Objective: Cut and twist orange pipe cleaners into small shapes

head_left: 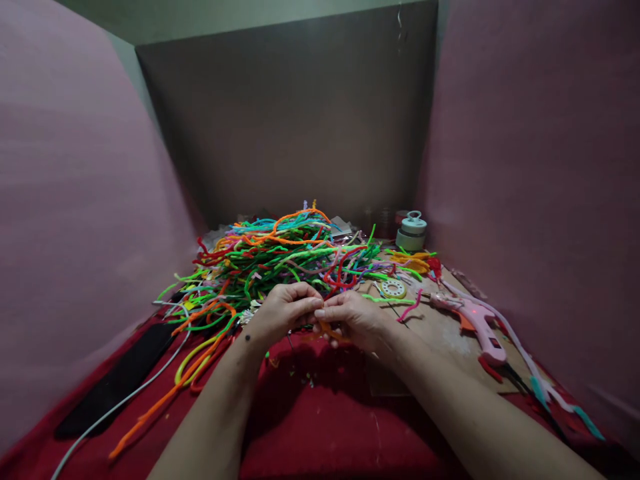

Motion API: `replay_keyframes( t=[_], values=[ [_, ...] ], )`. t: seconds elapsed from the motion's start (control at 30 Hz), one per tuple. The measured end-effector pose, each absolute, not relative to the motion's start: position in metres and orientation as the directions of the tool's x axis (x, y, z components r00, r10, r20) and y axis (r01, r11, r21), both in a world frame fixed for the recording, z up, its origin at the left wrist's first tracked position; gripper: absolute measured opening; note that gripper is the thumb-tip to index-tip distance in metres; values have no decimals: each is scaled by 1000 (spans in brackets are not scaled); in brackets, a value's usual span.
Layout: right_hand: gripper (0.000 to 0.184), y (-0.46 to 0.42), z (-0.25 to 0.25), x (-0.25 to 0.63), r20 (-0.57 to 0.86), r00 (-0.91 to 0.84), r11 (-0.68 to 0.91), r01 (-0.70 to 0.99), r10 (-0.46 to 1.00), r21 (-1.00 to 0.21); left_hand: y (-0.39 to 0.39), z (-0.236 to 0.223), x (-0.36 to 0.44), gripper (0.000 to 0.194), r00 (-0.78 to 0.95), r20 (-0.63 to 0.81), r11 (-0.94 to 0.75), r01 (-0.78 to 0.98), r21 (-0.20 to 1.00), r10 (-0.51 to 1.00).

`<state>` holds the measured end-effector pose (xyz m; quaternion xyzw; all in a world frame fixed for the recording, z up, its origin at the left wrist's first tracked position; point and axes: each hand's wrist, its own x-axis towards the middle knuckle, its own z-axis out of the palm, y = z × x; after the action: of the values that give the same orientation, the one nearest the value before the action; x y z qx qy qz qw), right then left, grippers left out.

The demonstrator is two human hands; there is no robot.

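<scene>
My left hand (289,313) and my right hand (352,319) meet at the middle, thumbs close together above the red cloth. Both are closed in a pinch on an orange pipe cleaner (331,332), part of which shows below the fingers. The pinched part itself is hidden by my fingertips. Right behind my hands rises a big tangled heap of pipe cleaners (280,257) in green, orange, red, blue and other colours.
A pink glue gun (475,320) with a glowing red light lies on a cardboard sheet (445,340) at the right. Near it are a round yellow-rimmed disc (393,289) and a pale green jar (411,233). A black phone-like slab (117,380) and a white cable (127,399) lie left.
</scene>
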<state>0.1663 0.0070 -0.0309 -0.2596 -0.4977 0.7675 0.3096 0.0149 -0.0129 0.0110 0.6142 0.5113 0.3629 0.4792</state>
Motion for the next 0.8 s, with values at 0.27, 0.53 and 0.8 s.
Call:
replay_keyframes(
  t=[0.27,0.53,0.8],
  values=[
    [18,8,-29,164,-35,-629,-219,-217,777,-951,-6,2,15,17,143,64,-109,336,936,988],
    [19,7,-25,162,-20,-479,-175,-280,877,-944,-4,-2,12,26,117,13,-31,152,988,993],
    [15,9,-36,156,43,-313,4,-124,949,-992,-9,-1,23,26,49,36,-45,214,976,998]
  ],
)
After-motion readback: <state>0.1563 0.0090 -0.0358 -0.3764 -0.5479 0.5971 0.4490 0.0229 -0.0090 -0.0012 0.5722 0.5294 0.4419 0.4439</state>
